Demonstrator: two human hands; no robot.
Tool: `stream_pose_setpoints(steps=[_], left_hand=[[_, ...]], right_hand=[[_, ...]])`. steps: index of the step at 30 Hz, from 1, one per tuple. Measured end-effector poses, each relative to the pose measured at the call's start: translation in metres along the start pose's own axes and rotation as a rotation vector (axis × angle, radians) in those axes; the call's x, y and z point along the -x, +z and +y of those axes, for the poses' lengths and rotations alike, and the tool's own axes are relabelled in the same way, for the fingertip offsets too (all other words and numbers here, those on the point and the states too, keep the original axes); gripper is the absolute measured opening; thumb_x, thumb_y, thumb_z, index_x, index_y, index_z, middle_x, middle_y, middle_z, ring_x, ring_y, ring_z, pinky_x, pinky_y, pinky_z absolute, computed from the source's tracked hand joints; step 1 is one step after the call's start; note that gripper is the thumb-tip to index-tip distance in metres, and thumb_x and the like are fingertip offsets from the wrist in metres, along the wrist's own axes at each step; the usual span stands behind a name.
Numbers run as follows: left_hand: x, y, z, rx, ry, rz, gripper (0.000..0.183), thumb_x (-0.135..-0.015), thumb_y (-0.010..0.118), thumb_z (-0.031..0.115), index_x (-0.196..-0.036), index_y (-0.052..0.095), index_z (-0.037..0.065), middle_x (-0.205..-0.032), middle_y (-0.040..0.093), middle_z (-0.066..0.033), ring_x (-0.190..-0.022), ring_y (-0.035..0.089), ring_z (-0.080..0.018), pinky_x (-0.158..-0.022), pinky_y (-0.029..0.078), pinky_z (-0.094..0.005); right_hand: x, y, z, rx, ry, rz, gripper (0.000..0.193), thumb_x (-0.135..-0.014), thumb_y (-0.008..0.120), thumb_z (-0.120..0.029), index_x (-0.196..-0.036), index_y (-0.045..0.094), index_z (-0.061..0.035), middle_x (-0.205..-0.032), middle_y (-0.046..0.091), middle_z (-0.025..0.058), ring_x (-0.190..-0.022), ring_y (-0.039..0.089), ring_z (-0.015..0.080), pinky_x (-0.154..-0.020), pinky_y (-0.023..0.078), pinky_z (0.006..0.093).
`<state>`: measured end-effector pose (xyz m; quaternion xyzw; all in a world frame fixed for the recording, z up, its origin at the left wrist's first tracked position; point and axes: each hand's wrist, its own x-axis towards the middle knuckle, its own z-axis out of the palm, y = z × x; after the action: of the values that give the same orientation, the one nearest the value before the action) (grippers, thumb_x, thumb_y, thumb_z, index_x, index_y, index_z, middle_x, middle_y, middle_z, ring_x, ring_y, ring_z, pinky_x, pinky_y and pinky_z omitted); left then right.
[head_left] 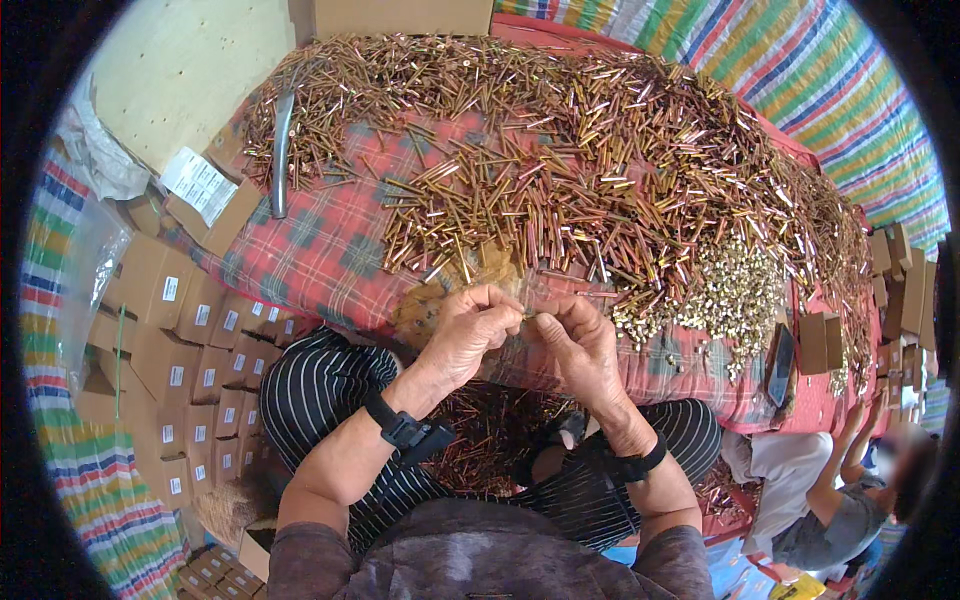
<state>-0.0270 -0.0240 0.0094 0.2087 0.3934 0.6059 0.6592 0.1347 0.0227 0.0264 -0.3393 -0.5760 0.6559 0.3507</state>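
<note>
My left hand (475, 330) and my right hand (582, 350) are raised close together over the near edge of the table, fingertips almost meeting. Both are closed in a pinch. Something small shows between the fingertips, too small to make out. Just beyond them lies a wide heap of thin copper-coloured metal rods (560, 205), spread over a red plaid cloth (330, 240). Right of my right hand is a pile of small pale-gold metal pieces (735, 295), perhaps nuts. A worn tan patch (425, 312) of the cloth lies beside my left hand.
A curved grey metal bar (283, 155) rests at the heap's left end. Stacked brown cartons (200, 375) fill the left side. At the right stand an open small carton (820, 343) and a dark flat piece (781, 365). A co-worker (835, 520) sits at lower right. More rods lie below the table edge.
</note>
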Motion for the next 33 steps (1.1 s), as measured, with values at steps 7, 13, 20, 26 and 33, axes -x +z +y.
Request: stream_pose_setpoints(steps=[7,13,20,26,33], left_hand=[[0.001,0.002,0.002,-0.017,0.003,0.034,0.003,-0.08,0.061,0.002,-0.083,0.06,0.001,-0.068,0.056,-0.0043,-0.053,0.041,-0.0048,-0.048,0.033,-0.0178],[0.001,0.002,0.001,0.014,-0.031,0.032,0.002,-0.08,0.06,0.002,-0.082,0.06,0.001,-0.069,0.056,-0.0047,-0.054,0.043,-0.0048,-0.048,0.033,-0.0164],[0.0,0.0,0.0,0.07,-0.072,0.027,0.001,-0.08,0.06,0.001,-0.081,0.06,0.001,-0.07,0.057,-0.0047,-0.054,0.044,-0.0045,-0.047,0.033,-0.0164],[0.002,0.001,0.0,-0.003,-0.027,0.028,0.001,-0.079,0.059,0.001,-0.078,0.059,0.002,-0.07,0.056,-0.003,-0.054,0.043,-0.004,-0.048,0.032,-0.017],[0.004,0.006,-0.005,-0.237,0.04,0.021,0.004,-0.077,0.062,0.005,-0.077,0.058,0.006,-0.068,0.056,0.0007,-0.055,0.043,-0.0037,-0.049,0.033,-0.0181]], right_hand=[[-0.002,0.002,0.001,0.022,-0.031,0.055,0.009,-0.09,0.058,-0.008,-0.096,0.056,-0.0021,-0.073,0.057,-0.0017,-0.061,0.051,0.003,-0.049,0.043,0.0187],[0.0,0.003,0.006,0.017,-0.042,0.065,0.009,-0.088,0.059,-0.003,-0.097,0.059,-0.0014,-0.081,0.06,-0.0013,-0.071,0.054,0.0042,-0.061,0.046,0.0194],[0.0,0.003,0.007,0.058,-0.059,0.021,0.005,-0.088,0.06,-0.002,-0.093,0.059,-0.0014,-0.082,0.061,-0.0004,-0.075,0.055,0.0049,-0.067,0.046,0.0198],[0.001,0.002,0.008,0.277,-0.121,0.032,0.011,-0.089,0.06,-0.011,-0.087,0.057,-0.0007,-0.07,0.055,-0.0007,-0.061,0.044,0.0077,-0.055,0.041,0.0243],[0.002,-0.001,0.003,0.445,0.005,-0.006,0.02,-0.091,0.058,-0.019,-0.084,0.054,-0.0002,-0.066,0.049,0.0036,-0.059,0.043,0.0104,-0.053,0.04,0.0273]])
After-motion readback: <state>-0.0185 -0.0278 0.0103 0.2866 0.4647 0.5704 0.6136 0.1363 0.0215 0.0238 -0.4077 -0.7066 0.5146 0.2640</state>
